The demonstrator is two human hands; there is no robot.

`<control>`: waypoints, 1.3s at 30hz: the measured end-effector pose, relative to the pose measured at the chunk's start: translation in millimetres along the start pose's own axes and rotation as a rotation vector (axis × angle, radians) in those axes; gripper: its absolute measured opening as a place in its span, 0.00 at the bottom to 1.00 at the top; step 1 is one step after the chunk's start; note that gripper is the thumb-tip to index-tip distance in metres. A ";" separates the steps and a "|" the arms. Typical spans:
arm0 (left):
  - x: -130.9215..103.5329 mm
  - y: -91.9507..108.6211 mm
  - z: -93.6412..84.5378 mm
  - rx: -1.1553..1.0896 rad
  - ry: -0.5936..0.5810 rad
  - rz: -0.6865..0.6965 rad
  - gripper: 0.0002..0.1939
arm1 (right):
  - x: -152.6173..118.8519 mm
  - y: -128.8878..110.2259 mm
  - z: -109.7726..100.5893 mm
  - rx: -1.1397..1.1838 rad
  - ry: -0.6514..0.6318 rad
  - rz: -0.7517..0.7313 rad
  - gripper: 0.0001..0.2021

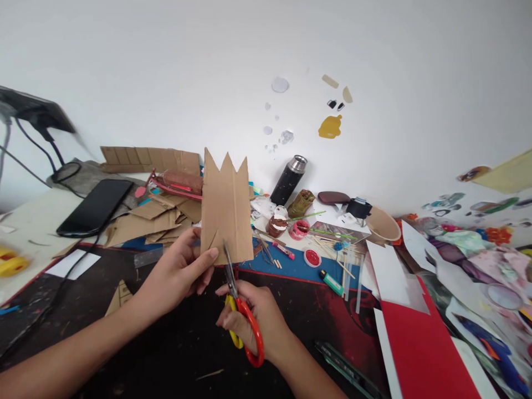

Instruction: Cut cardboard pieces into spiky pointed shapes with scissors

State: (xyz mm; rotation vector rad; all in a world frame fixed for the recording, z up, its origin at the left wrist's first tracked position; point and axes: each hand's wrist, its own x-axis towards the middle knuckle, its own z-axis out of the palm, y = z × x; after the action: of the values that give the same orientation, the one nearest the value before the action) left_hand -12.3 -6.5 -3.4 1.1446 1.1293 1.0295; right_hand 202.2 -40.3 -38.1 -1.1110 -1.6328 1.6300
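A brown cardboard piece (226,205) stands upright in front of me, its top edge cut into several pointed peaks. My left hand (187,269) pinches its lower left corner, thumb in front and fingers behind. A slanting cut line shows near the bottom edge beside the thumb. With fingers through the red and yellow handles, my right hand (260,316) grips a pair of scissors (229,271). Their blades point up at the cardboard's lower edge, one blade lying in front of it. A small cardboard triangle (119,296) rests on the dark table below my left forearm.
Cardboard scraps (145,224) and a black phone (95,206) lie at the left. Behind stand a black thermos (288,180) and paint jars (277,221). A utility knife (344,366), a green lighter (331,282) and red paper (424,349) are at the right.
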 end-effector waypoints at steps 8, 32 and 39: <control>1.3 -0.4 -1.7 0.007 -0.013 0.000 0.25 | -3.2 -5.6 -5.3 0.036 -0.096 0.028 0.50; 2.2 -3.3 -1.7 -0.018 -0.007 0.016 0.26 | -3.4 8.1 1.1 0.104 -0.067 0.065 0.45; 1.7 -4.3 -0.1 -0.035 -0.028 -0.001 0.26 | -4.9 4.3 7.7 0.039 0.022 0.097 0.34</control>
State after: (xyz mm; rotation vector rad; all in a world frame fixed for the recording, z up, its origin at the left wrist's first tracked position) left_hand -12.0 -5.3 -7.9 1.1276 1.0856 1.0256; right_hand 198.7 -48.8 -42.2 -1.2002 -1.5483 1.6976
